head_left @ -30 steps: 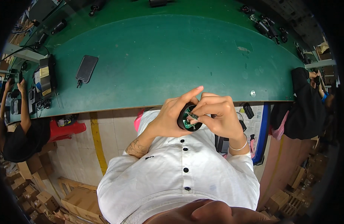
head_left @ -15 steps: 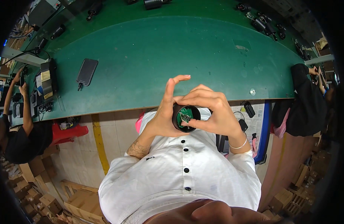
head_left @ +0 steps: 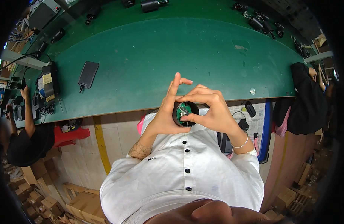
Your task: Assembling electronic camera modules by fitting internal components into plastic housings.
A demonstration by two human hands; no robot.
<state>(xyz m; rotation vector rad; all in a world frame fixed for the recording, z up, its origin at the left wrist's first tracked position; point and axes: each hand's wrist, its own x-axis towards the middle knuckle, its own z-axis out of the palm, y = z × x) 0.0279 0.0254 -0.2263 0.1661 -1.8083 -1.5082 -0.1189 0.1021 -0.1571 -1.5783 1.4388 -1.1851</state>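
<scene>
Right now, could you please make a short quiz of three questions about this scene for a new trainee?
1. True or false: the black round part lies on the green table.
2. Which hand cups the part from its side: A) left hand B) right hand?
3. What flat dark thing lies on the table at the left?

Key: 1 false, both hands hold it above the table edge. 2 A. 3 the phone.

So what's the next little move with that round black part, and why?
Probably press the green board down flat with the right hand: its thumb already rests inside the round black housing, which the left hand cups from the side, above the edge of the green bench.
</scene>
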